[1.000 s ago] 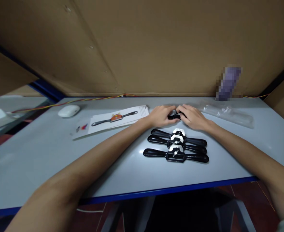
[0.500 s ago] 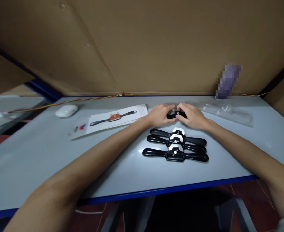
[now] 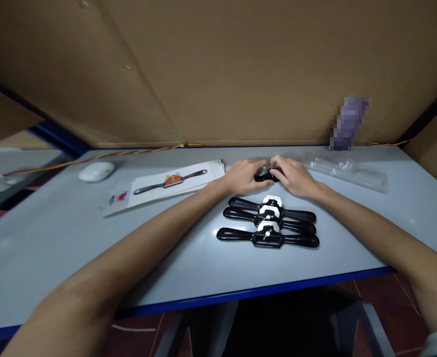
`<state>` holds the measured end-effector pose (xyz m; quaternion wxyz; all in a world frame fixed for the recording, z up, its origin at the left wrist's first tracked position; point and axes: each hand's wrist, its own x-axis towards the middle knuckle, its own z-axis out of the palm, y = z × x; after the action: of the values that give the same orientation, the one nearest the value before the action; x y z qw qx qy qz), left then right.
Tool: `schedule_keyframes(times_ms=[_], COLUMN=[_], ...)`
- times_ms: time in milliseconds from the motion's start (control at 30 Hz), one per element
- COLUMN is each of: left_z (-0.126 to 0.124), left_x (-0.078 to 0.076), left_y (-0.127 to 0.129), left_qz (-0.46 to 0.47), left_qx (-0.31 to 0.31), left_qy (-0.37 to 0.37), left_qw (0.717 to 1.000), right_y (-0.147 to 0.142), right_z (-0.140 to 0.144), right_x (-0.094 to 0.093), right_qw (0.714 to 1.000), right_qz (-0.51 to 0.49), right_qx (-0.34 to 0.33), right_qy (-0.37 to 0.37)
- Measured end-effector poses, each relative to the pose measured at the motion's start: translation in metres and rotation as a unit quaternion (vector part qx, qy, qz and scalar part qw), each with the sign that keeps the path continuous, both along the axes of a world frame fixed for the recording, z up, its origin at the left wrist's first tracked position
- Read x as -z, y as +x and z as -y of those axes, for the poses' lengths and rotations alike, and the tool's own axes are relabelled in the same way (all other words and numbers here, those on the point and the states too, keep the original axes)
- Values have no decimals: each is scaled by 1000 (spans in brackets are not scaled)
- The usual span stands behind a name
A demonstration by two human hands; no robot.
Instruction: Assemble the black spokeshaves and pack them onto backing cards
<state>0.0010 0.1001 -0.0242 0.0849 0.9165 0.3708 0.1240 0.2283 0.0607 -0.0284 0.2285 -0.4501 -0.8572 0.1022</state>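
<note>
Worktop, grey, bounded at the front by a blue edge and at the back by a brown panel. Open room: a broad stretch toward the left front corner, a second toward the right front corner beyond the right forearm, and a narrower strip between the front edge and the nearest of three spokeshaves. At mid-width, nearer the back edge, a black spokeshave, mostly hidden between the two hands. Left hand: curled palm-down around the left part, thumb on the near side, fingers on the far side. Right hand: bent over the right part, thumb and forefinger at the middle; pinch or mere touch, cannot tell. Just in front of both hands, the three in close rows, roughly parallel to the front edge, white plates uppermost. Left of the left hand, overlapping printed cards; farther left, near the back left corner, a white rounded object. Toward the back right corner, a clear bag. Along the back edge, red and yellow cables.
</note>
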Motion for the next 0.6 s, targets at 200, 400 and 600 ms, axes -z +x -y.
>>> schedule_keyframes(times_ms=[200, 400, 600], left_z=[-1, -1, -1], left_x=[1, 1, 1], left_y=[0, 0, 0], left_qz=[-8, -2, 5], left_qx=[3, -1, 5], left_qy=[0, -1, 2], left_qw=[1000, 1000, 1000], right_y=[-2, -2, 0], right_z=[3, 2, 0], right_x=[-4, -3, 0], right_qw=[1000, 1000, 1000], right_qz=[6, 7, -11], right_qx=[16, -7, -2], right_qy=[-13, 3, 0])
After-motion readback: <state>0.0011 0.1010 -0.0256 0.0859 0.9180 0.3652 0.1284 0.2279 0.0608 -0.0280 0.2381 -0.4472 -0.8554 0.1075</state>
